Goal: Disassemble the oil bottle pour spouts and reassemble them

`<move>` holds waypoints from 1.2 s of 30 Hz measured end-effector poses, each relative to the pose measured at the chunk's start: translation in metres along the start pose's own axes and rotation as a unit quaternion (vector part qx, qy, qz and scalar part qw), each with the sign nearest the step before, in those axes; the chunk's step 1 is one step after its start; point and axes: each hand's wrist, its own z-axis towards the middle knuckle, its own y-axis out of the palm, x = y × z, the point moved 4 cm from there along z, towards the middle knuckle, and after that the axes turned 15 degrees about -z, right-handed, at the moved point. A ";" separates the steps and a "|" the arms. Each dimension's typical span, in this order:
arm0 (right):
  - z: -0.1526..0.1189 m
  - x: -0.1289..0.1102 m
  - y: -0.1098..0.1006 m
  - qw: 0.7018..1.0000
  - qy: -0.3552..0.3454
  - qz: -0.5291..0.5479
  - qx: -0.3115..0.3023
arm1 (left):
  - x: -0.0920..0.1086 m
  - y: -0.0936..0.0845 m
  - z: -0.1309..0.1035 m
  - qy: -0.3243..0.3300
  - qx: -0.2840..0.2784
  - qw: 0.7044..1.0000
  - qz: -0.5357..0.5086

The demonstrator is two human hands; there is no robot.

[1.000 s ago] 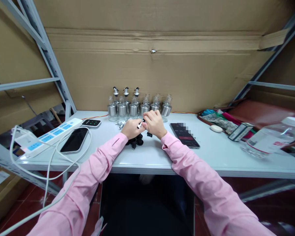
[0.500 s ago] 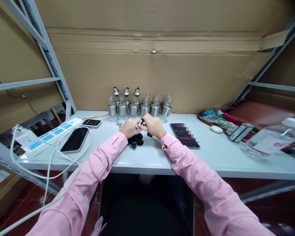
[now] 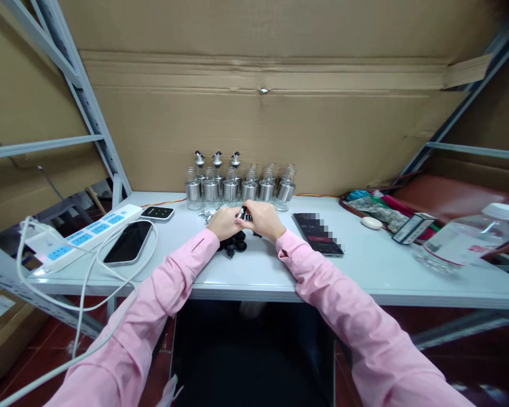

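My left hand (image 3: pixel 224 223) and my right hand (image 3: pixel 264 220) meet above the table, both closed. Between their fingers is a small black and silver bottle pourer (image 3: pixel 243 212), with a dark ribbed part on its right; the fingers cover much of it. Just below the hands lies a pile of small black parts (image 3: pixel 236 243). Silver parts (image 3: pixel 207 213) rest near the left hand, partly hidden. Behind stand several glass bottles with steel sleeves (image 3: pixel 231 189); three in the back row carry silver pourers (image 3: pixel 218 158) with black tips.
To the left are a power strip (image 3: pixel 94 232), a phone (image 3: pixel 128 243) with a looping white cable, and a small device (image 3: pixel 157 212). On the right lie a dark phone (image 3: pixel 318 233), a white oval object (image 3: pixel 371 223), a small box (image 3: pixel 413 228) and a plastic bottle (image 3: pixel 466 240).
My hands have drawn closer together around the pourer, and its silver part is more covered. The camera view has shifted slightly. The bottles have stayed in place.
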 end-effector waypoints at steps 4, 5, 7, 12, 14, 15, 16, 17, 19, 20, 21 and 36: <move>-0.002 0.002 0.001 1.000 -0.030 0.004 0.009 | -0.001 0.004 0.000 0.014 -0.033 0.997 -0.075; -0.002 0.003 0.001 0.999 -0.032 -0.002 0.016 | -0.001 0.004 0.000 0.015 -0.027 0.997 -0.076; -0.002 0.003 0.001 0.999 -0.034 -0.016 0.029 | 0.001 0.003 0.001 0.018 -0.014 0.997 -0.075; -0.002 0.005 0.003 0.997 -0.043 -0.040 0.041 | 0.009 0.001 0.000 0.016 0.006 0.998 -0.055; -0.003 0.005 0.004 0.997 -0.047 -0.049 0.044 | 0.010 0.002 0.000 0.016 0.009 0.999 -0.034; -0.003 0.005 0.005 0.997 -0.048 -0.051 0.045 | 0.011 0.002 0.000 0.016 0.010 1.000 -0.024; -0.003 0.005 0.005 0.997 -0.048 -0.051 0.046 | 0.011 0.002 0.000 0.015 0.012 1.000 -0.016; -0.003 0.005 0.005 0.997 -0.046 -0.050 0.045 | 0.011 0.002 0.000 0.012 0.014 1.000 -0.011; -0.003 0.004 0.005 0.997 -0.044 -0.043 0.046 | 0.011 0.001 0.000 0.009 0.018 1.000 -0.009; -0.003 0.004 0.005 0.997 -0.040 -0.040 0.047 | 0.011 0.001 -0.001 0.010 0.017 1.000 -0.009; -0.002 0.005 0.004 0.998 -0.030 -0.039 0.047 | 0.011 0.002 -0.001 0.015 0.013 1.000 -0.004; -0.012 0.060 0.034 0.955 0.213 0.196 -0.065 | 0.007 -0.009 -0.003 0.038 0.066 0.995 0.066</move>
